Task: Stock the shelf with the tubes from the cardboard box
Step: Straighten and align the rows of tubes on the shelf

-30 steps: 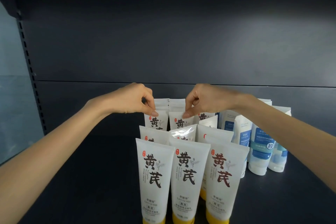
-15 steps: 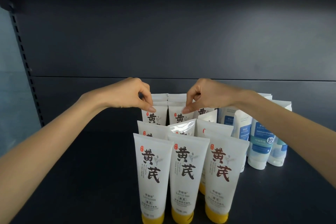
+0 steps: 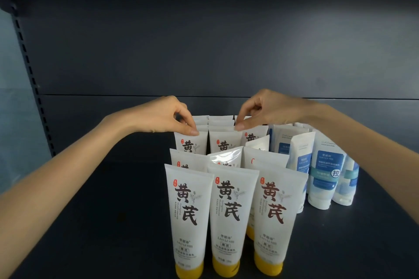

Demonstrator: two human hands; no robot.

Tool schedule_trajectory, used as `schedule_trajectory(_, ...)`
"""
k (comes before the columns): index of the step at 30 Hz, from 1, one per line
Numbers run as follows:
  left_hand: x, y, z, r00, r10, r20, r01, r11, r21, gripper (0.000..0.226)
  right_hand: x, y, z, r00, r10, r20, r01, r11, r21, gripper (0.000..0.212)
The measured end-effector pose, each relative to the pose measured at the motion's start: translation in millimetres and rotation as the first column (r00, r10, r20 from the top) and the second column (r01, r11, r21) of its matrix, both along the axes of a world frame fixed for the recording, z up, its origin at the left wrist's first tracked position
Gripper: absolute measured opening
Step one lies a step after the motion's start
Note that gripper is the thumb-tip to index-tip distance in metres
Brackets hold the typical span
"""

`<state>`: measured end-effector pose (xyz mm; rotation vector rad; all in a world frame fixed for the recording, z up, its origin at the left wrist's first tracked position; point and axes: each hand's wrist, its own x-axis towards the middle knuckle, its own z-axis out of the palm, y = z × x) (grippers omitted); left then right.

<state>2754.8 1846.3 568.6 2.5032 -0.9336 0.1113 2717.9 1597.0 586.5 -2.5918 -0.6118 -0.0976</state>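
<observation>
White tubes with yellow caps stand cap-down in rows of three on the shelf (image 3: 102,210). In a far row, the left hand (image 3: 158,118) pinches the crimped top of the left tube (image 3: 191,144), and the right hand (image 3: 267,111) pinches the middle tube (image 3: 223,142) the same way. This looks like squaring the row. Light, even nudges at the crimps should do it, avoiding the tilted tube (image 3: 226,157) just in front and the blue tubes (image 3: 324,172) to the right. The cardboard box is out of view.
</observation>
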Motion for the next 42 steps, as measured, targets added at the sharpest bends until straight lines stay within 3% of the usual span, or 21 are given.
schedule_trajectory(8,-0.7,-20.4,-4.9,0.997,-0.044,0.063,0.046,0.998,-0.034,0.018,-10.2,-25.5,7.7,0.988,0.06,-0.144,-0.073,0.994,-0.085,0.039)
schedule_trajectory(12,-0.2,-29.2,-6.5,0.995,-0.069,0.072,0.071,0.997,-0.022,0.016,-12.5,-30.3,6.7,0.98,0.061,-0.19,-0.078,0.993,-0.084,0.032)
schedule_trajectory(18,1.5,-29.6,-5.3,0.995,-0.082,0.059,0.083,0.996,-0.015,0.018,-12.5,-32.1,-5.5,0.987,0.097,-0.13,-0.11,0.989,-0.097,0.028)
schedule_trajectory(23,1.9,-29.5,-4.6,0.995,-0.083,0.062,0.083,0.996,-0.007,0.017,-12.2,-34.4,-6.9,0.99,0.057,-0.127,-0.066,0.995,-0.069,0.007)
schedule_trajectory(37,-1.1,-31.8,-3.6,0.993,-0.085,0.088,0.085,0.996,0.01,0.018,-2.3,-46.9,-13.1,0.995,-0.094,-0.035,0.093,0.995,-0.041,0.017)
schedule_trajectory(42,-2.2,-31.2,-4.5,0.993,-0.077,0.09,0.077,0.997,0.005,0.018,-3.5,-47.0,-12.1,0.993,-0.09,-0.083,0.087,0.996,-0.032,0.015)
